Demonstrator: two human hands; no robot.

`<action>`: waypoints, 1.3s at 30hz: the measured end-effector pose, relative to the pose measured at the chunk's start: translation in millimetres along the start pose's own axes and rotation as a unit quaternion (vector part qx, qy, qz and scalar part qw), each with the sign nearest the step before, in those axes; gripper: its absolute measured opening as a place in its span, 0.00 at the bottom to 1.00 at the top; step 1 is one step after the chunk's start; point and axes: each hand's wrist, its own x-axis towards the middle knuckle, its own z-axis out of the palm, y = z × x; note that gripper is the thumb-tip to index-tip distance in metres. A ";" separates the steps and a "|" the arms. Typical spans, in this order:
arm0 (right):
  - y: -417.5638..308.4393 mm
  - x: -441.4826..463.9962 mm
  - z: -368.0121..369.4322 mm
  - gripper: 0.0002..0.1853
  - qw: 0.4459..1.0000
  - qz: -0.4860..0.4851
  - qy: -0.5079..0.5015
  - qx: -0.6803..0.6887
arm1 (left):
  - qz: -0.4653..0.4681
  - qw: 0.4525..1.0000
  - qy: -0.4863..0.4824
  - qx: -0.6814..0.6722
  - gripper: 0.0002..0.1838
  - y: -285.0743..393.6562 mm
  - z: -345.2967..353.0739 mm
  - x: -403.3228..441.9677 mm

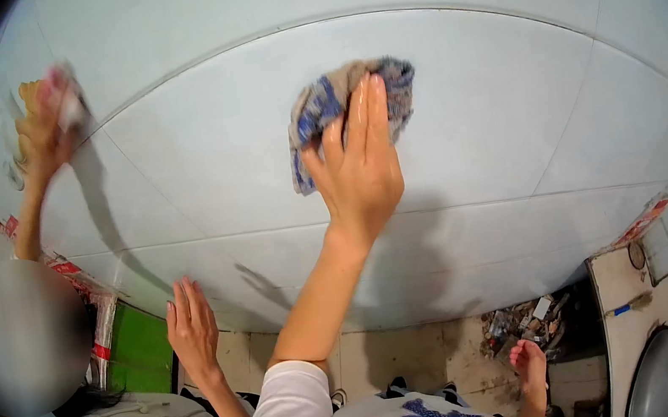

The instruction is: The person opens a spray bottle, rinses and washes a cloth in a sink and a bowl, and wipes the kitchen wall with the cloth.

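Observation:
My left hand (363, 170) presses a beige and blue patterned cloth (318, 108) against the white wall panel (492, 118). Its wet-looking fingers lie over the bunched cloth; the thumb is hidden. Low on the right, my right hand (530, 362) is held beside my body with its fingers loosely bent, apart from the wall, and nothing shows in it. A band circles that wrist.
At left, a co-worker's raised hand (43, 143) holds a blurred pinkish cloth (66, 97) at the wall; their other hand (193, 326) is nearer me. A green panel (138, 347) stands below. Debris (529, 322) and a round metal lid (658, 376) are at right.

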 end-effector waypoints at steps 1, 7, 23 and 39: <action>-2.4 -1.8 0.9 0.12 1.000 0.009 0.017 -0.007 | 0.000 1.000 0.000 0.001 0.36 -0.2 -1.4 7.3; -11.1 26.7 -32.8 0.12 0.999 -0.019 -0.039 0.004 | -0.052 0.999 0.010 0.004 0.35 12.4 5.3 -10.1; -51.0 94.0 -61.8 0.11 0.995 0.018 -0.068 -0.073 | -0.063 0.997 0.006 0.045 0.39 28.7 -1.6 21.7; -53.9 79.5 -61.3 0.12 0.995 0.006 -0.072 -0.070 | -0.099 0.995 -0.012 -0.007 0.39 31.1 2.1 -14.7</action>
